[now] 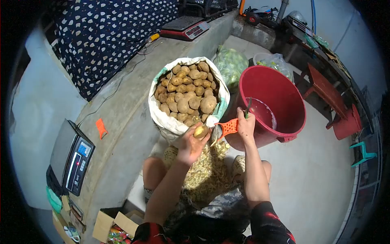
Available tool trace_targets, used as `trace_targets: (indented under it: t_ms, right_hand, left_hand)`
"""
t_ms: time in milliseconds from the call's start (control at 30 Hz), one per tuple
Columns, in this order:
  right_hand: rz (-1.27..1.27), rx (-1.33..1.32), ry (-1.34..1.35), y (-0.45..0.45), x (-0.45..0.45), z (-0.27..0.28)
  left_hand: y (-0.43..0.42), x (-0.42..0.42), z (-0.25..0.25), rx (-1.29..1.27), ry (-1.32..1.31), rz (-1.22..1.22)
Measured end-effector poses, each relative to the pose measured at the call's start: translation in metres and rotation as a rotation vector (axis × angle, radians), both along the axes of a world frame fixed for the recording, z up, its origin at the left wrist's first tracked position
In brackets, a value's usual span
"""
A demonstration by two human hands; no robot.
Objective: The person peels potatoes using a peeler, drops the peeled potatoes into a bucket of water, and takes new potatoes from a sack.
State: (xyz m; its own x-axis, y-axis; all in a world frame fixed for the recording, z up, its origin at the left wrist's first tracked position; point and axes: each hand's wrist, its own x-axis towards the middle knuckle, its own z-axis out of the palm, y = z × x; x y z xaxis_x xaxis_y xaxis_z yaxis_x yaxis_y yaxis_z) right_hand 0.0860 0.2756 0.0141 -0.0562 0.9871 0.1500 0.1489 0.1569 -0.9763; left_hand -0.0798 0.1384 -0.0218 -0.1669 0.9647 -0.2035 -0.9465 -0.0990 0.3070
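Note:
My left hand (192, 143) is closed around a potato (200, 131) with a pale yellow peeled patch. To its right, my right hand (246, 125) grips an orange peeler (228, 127), whose head points left at the potato. A thin dark blade with a green part (248, 107) sticks up from the same hand; I cannot make out its full shape. Just beyond my left hand stands a white sack (156, 110) full of unpeeled potatoes (189, 91). Peelings (207, 168) lie heaped on the floor between my feet.
A large red bin (266, 75) with some liquid stands right of the sack. Behind are bags of green vegetables (230, 65). On the left ledge are a black scale (73, 162) and an orange piece (101, 128); a red scale (185, 29) sits farther back. A cardboard box (103, 225) is lower left.

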Motion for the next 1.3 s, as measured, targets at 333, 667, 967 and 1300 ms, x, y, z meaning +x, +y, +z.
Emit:
trace_targets:
  t_ms: [333,667,967,1300]
  right_hand:
    - [0.083,-0.001,0.051,-0.012,-0.008,0.006]
    - [0.033,0.115,-0.273,-0.014,-0.008,0.000]
    - [0.098,0.278,-0.365,-0.024,-0.012,0.012]
    - [0.042,0.014,-0.405,0.010,0.015,0.011]
  left_hand:
    - [-0.026,0.008,0.017,0.168,0.315,-0.050]
    - [-0.028,0.011,0.012,0.114,0.479,-0.019]
    - [-0.032,0.009,0.008,0.061,0.792,-0.123]
    - [-0.039,0.010,0.024,0.389,0.733,-0.240]
